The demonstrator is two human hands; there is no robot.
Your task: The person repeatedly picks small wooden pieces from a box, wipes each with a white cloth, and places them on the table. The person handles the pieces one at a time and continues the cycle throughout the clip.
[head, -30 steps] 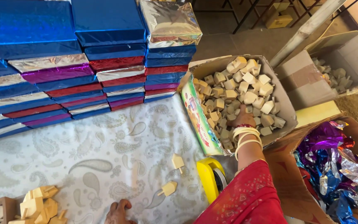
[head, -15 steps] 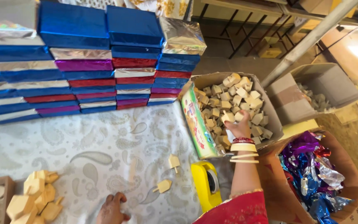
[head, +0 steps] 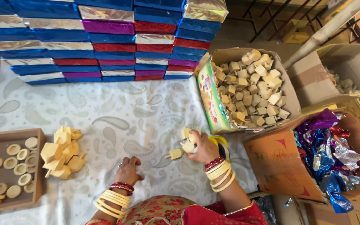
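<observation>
Head view: the right hand has its fingers curled together around a small clutch of pale wooden blocks, pressed low to the patterned cloth, apparently so the pieces can be set down without rolling. Just left of those fingertips 1 loose wooden piece lies on the cloth, apart from the hand. Behind the knuckles a yellow tape roll peeks out, and beyond it stands the open carton of wooden blocks, close enough for an easy reach.

The left hand rests on the cloth with fingers bunched; I cannot tell whether they pinch anything. Well to its left lie a heap of wooden pieces and a shallow tray of wooden rings. Far ahead of both hands, foil-wrapped boxes are stacked flat.
</observation>
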